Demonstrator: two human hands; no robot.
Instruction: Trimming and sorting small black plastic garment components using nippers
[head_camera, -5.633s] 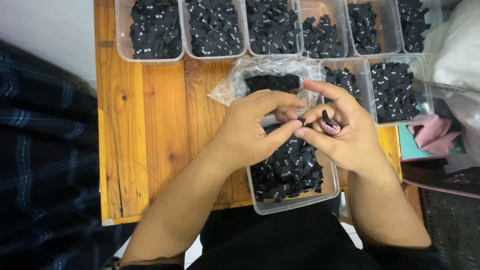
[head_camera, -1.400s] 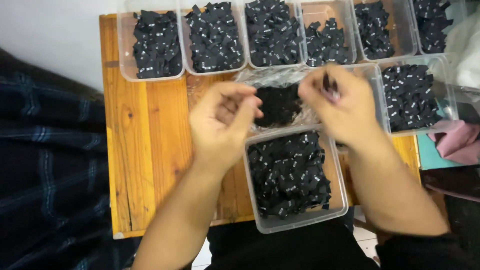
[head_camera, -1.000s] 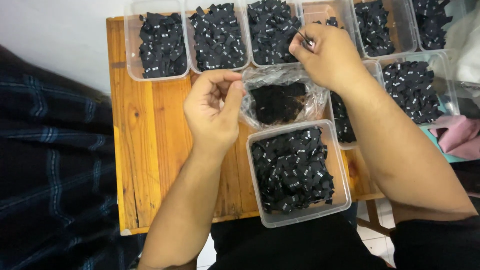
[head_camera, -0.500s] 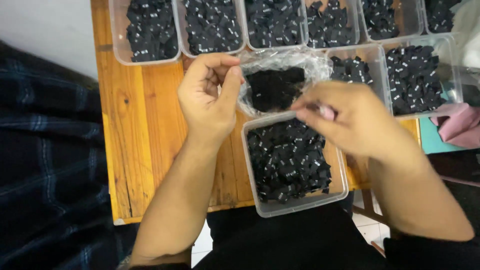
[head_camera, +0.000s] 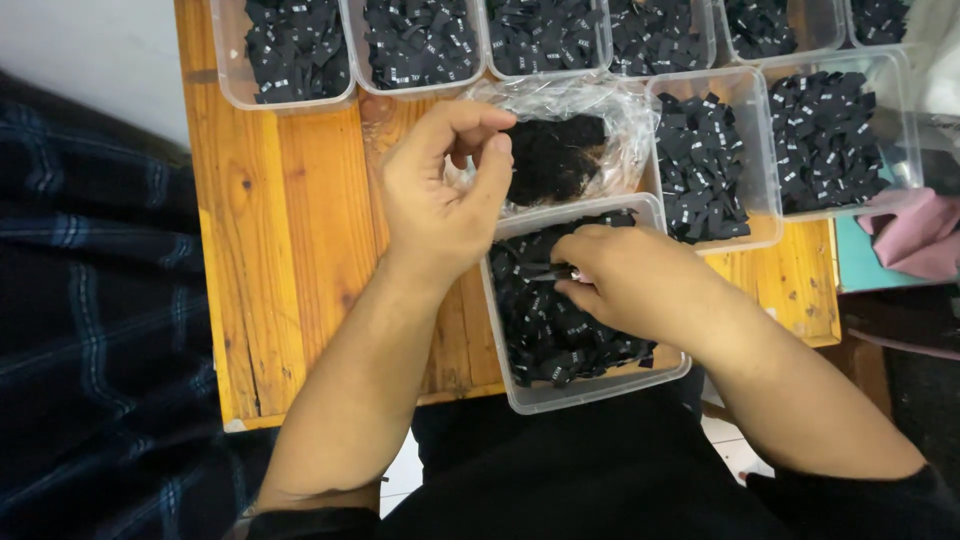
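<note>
My right hand (head_camera: 625, 290) reaches into the near clear plastic tub (head_camera: 585, 392), which is full of small black fabric labels (head_camera: 545, 335). It is closed around a small metal-tipped tool (head_camera: 556, 272) whose tip touches the labels. My left hand (head_camera: 440, 190) hovers over the table just left of that tub, beside a crumpled clear plastic bag (head_camera: 600, 110) that holds a dark heap. Its thumb and fingers curl toward each other, and I cannot make out anything between them.
Several clear tubs of black labels line the far edge of the wooden table (head_camera: 290, 250); one is at far left (head_camera: 232, 85), and two more stand at right (head_camera: 765, 215). A pink cloth (head_camera: 915, 235) lies off the right edge. A dark plaid fabric (head_camera: 90, 300) is at left.
My right hand came back from the far row of tubs and dropped into the near tub. The left hand has stayed by the plastic bag in the same curled pose.
</note>
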